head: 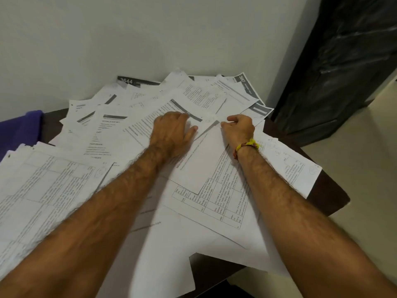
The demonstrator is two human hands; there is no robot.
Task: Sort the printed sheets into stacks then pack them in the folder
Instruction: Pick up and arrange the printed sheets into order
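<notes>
Printed sheets (150, 117) are lying scattered and overlapping across a dark table (330, 198) that is standing against a pale wall. The left hand (171, 132) is resting palm down on the pile near its middle, fingers spread fairly flat. The right hand (238, 127), with a yellow thread band (247, 145) at the wrist, is curling its fingers at the corner of a mostly blank sheet (204, 155), seemingly pinching it. Something purple (21, 127) is sitting at the far left

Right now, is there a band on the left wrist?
No, the left hand has a bare wrist; the yellow thread band sits on the right hand's wrist.
</notes>
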